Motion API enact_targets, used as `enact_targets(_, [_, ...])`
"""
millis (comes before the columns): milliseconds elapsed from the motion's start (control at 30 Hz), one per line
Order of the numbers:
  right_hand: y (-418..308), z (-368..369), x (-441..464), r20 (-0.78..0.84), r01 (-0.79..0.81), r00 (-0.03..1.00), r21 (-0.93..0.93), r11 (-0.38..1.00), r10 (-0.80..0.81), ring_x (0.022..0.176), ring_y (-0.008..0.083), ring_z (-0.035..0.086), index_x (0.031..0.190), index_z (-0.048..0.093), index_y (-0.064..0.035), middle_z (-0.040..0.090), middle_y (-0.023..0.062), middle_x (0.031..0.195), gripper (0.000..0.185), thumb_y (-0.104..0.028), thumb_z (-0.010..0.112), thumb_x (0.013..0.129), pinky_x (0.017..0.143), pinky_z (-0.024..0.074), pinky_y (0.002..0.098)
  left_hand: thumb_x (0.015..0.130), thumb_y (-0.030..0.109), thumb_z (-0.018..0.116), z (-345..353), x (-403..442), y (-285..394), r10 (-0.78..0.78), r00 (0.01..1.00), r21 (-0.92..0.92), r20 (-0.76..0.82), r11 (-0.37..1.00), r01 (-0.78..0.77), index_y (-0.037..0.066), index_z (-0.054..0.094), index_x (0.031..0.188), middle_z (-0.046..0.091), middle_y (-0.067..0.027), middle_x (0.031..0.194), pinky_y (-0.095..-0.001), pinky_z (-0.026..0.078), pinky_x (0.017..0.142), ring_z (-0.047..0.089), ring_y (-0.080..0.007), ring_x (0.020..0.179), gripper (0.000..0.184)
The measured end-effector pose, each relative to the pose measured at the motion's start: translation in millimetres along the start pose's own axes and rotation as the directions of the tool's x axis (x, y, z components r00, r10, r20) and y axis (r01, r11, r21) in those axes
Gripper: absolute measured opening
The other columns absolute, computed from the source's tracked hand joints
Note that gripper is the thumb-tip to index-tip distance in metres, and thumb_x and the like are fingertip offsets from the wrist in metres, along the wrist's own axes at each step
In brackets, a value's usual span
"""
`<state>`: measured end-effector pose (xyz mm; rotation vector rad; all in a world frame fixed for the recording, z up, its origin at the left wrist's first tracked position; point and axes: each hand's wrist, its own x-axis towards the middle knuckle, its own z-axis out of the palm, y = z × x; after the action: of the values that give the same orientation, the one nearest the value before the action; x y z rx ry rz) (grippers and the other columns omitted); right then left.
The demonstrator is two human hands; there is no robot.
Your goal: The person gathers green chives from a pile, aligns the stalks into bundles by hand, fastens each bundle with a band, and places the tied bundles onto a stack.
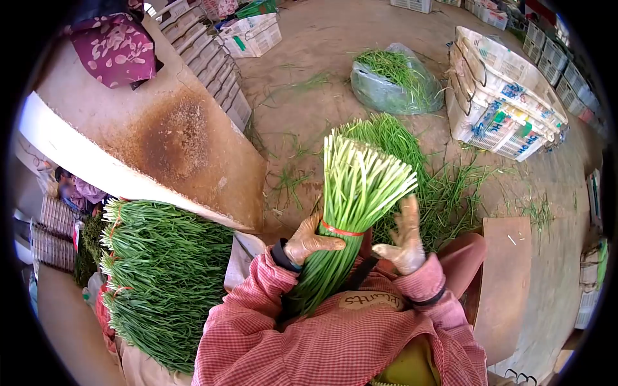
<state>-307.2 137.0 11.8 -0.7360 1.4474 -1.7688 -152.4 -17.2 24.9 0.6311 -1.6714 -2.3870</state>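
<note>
A thick bundle of green stalks stands upright before my chest, its pale cut ends up and a red band around its middle. My left hand, in a soiled thin glove, wraps round the bundle's left side beside the band. On the right, my gloved right hand is open, fingers spread, just off the bundle with nothing in it. Behind the bundle, loose green stalks lie heaped on the floor. Banded bundles are stacked at my left.
A stained pale slab stands at upper left, with stacked crates behind it. Ahead is a plastic bag of greens. White crates stand at upper right, a brown board at right. A person is at far left.
</note>
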Motion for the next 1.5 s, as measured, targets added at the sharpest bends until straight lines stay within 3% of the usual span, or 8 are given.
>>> enact_targets(33, [42, 2, 24, 0.169, 0.409, 0.903, -0.058, 0.911, -0.394, 0.126, 0.0314, 0.021, 0.135, -0.005, -0.0082, 0.012, 0.0164, 0.138, 0.118, -0.023, 0.081, 0.055, 0.101, 0.0262, 0.0443, 0.064, 0.007, 0.075, 13, -1, -5, 0.020, 0.998, -0.001, -0.057, 1.000, -0.020, 0.000, 0.036, 0.123, 0.052, -0.0069, 0.111, -0.0277, 0.040, 0.087, 0.049, -0.0147, 0.101, 0.072])
enact_targets(133, [18, 33, 30, -0.010, 0.062, 0.998, 0.522, 0.851, -0.066, 0.102, 0.0217, 0.050, 0.123, 0.031, -0.0035, 0.045, 0.0109, 0.119, 0.075, 0.000, 0.074, 0.063, 0.083, 0.0464, 0.0308, 0.062, 0.011, 0.078, 40, 0, -26, 0.283, 0.953, 0.128, -0.104, 0.954, -0.270, 0.002, 0.029, 0.127, 0.045, -0.0054, 0.117, -0.0299, 0.034, 0.093, 0.042, -0.0145, 0.106, 0.082])
enact_targets(300, [4, 37, 20, -0.012, 0.162, 0.984, 0.477, 0.864, -0.179, 0.098, 0.0199, 0.052, 0.119, 0.037, -0.0028, 0.052, 0.0087, 0.110, 0.066, -0.004, 0.074, 0.065, 0.085, 0.0441, 0.0319, 0.057, 0.049, 0.075, -2, 3, 31, -0.111, 0.933, 0.249, 0.344, 0.968, 0.024, -0.004, 0.016, 0.132, 0.032, -0.0136, 0.132, -0.0341, 0.023, 0.101, 0.032, -0.0231, 0.120, 0.109])
enact_targets(600, [-33, -25, 56, -0.477, 0.430, 0.810, 0.087, 0.899, -0.341, 0.117, 0.0234, 0.036, 0.129, 0.030, -0.0044, 0.037, 0.0133, 0.127, 0.062, -0.017, 0.063, 0.078, 0.100, 0.0257, 0.0352, 0.056, 0.010, 0.080, 15, 31, -21, -0.005, 0.990, -0.103, 0.141, 0.994, 0.020, 0.009, 0.017, 0.134, 0.041, -0.0060, 0.126, -0.0333, 0.033, 0.097, 0.041, -0.0184, 0.115, 0.101])
enact_targets(733, [-86, -25, 44, 0.167, 0.487, 0.713, -0.817, 0.309, -0.681, 0.126, 0.0298, 0.023, 0.102, 0.063, -0.0193, 0.035, 0.0083, 0.134, 0.032, -0.017, 0.065, 0.070, 0.102, 0.0198, 0.0418, 0.055, 0.008, 0.080, 20, 30, -12, -0.054, 0.992, -0.102, 0.115, 0.993, 0.066, 0.009, 0.016, 0.135, 0.040, -0.0054, 0.127, -0.0336, 0.032, 0.098, 0.040, -0.0183, 0.116, 0.102])
enact_targets(1067, [-94, -42, 72, 0.436, 0.590, 0.807, -0.549, 0.592, -0.399, 0.125, 0.0358, 0.023, 0.101, 0.062, -0.0177, 0.035, 0.0125, 0.133, 0.023, -0.022, 0.057, 0.079, 0.103, 0.0162, 0.0439, 0.053, 0.005, 0.080, 21, 37, -21, -0.026, 0.995, -0.139, 0.098, 0.990, 0.039, 0.015, 0.000, 0.138, 0.027, -0.0038, 0.136, -0.0341, 0.027, 0.101, 0.030, -0.0175, 0.123, 0.117])
enact_targets(1333, [-87, -35, 71, 0.497, 0.604, 0.750, -0.783, 0.147, -0.436, 0.123, 0.0316, 0.031, 0.083, 0.066, -0.0141, 0.048, 0.0100, 0.123, 0.014, -0.015, 0.065, 0.069, 0.099, 0.0254, 0.0451, 0.059, 0.011, 0.078, 23, 42, -24, 0.031, 0.994, -0.088, 0.109, 0.996, -0.021, 0.009, 0.018, 0.132, 0.039, -0.0054, 0.126, -0.0321, 0.031, 0.097, 0.039, -0.0167, 0.114, 0.094])
enact_targets(1500, [-88, -91, 97, -0.296, 0.377, 0.865, -0.151, 0.914, -0.406, 0.073, 0.0196, 0.059, 0.083, 0.066, -0.0071, 0.065, 0.0100, 0.081, 0.011, -0.015, 0.062, 0.076, 0.071, 0.0472, 0.0337, 0.069, 0.024, 0.072, 18, 35, -26, 0.051, 0.995, -0.149, 0.091, 0.988, -0.038, 0.002, 0.032, 0.128, 0.049, -0.0082, 0.118, -0.0307, 0.036, 0.092, 0.047, -0.0172, 0.107, 0.075])
